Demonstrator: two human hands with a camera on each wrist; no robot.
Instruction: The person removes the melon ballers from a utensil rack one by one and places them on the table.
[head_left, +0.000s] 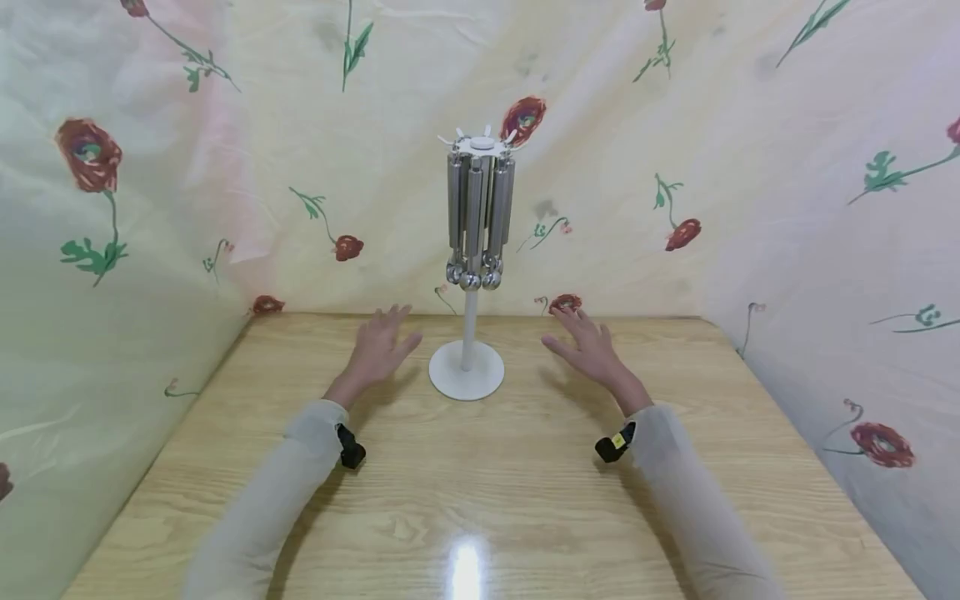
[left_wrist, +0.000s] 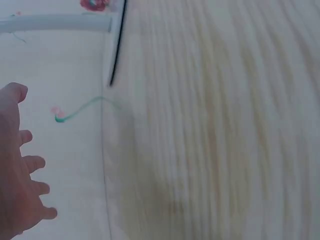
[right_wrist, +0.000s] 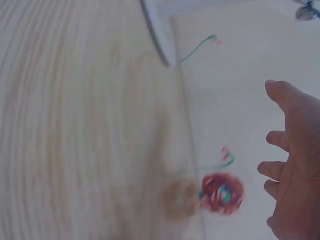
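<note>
A white stand (head_left: 467,382) with a round base and upright post is at the far middle of the table. Several shiny metal bars with ball ends (head_left: 474,221) hang in a ring from its hooked white top (head_left: 482,144). To its left, my left hand (head_left: 377,346) is held over the table, fingers spread and holding nothing. My right hand (head_left: 590,348) mirrors it on the right, also with spread fingers and apart from the stand. Both wrist views show part of the base, the left hand (left_wrist: 20,170) and the right hand (right_wrist: 297,165) appearing at their outer edges.
The wood-grain table (head_left: 420,492) reaches back to a flower-patterned cloth (head_left: 337,167) that hangs behind and on both sides. Black wrist cameras (head_left: 350,447) sit on both sleeves. A bright light reflection lies on the near part of the table.
</note>
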